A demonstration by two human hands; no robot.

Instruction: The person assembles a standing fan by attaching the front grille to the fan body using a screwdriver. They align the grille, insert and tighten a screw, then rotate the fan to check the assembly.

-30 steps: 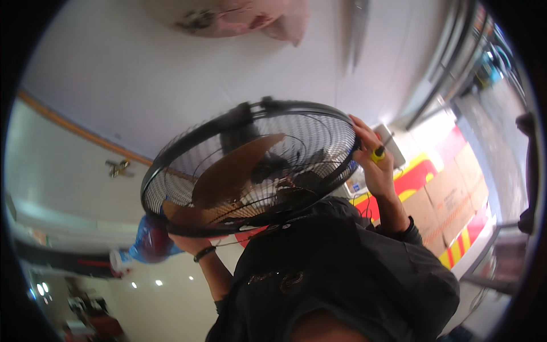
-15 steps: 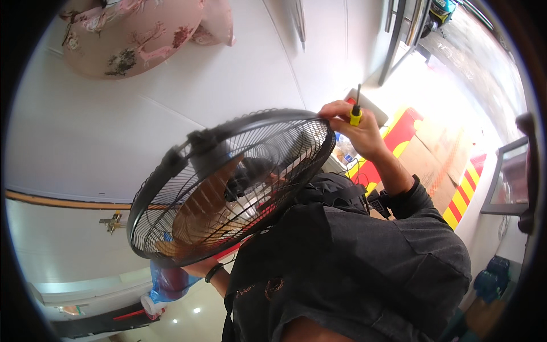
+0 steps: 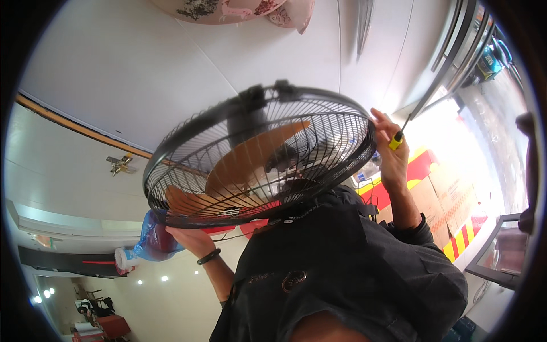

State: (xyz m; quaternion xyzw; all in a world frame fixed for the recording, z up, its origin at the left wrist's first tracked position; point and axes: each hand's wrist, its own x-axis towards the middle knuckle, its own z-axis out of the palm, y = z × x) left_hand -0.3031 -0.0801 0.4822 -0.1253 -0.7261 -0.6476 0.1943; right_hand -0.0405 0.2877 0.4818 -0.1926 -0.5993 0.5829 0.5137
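A black fan (image 3: 228,139) with a round wire cage and brown blades is held up in front of my chest, tilted. My left hand (image 3: 191,240) grips the lower left edge of its cage, with some fingers hidden by the rim. A dark band circles that wrist. On the opposite side, my right hand (image 3: 392,157) touches the cage's rim with its fingers. The same hand holds a screwdriver (image 3: 396,141) with a yellow handle, its dark shaft pointing up.
Beside my left hand is something in blue plastic (image 3: 154,236). Flattened cardboard (image 3: 450,196) lies at the right, near red and yellow striped material (image 3: 464,242). A pink patterned rounded object (image 3: 228,11) sits at the top. A brass fitting (image 3: 121,165) is at the left.
The fan has turned and shifted right in the picture, with both hands moving along with it. The surroundings have swung within the view too. The screwdriver stays in my right hand.
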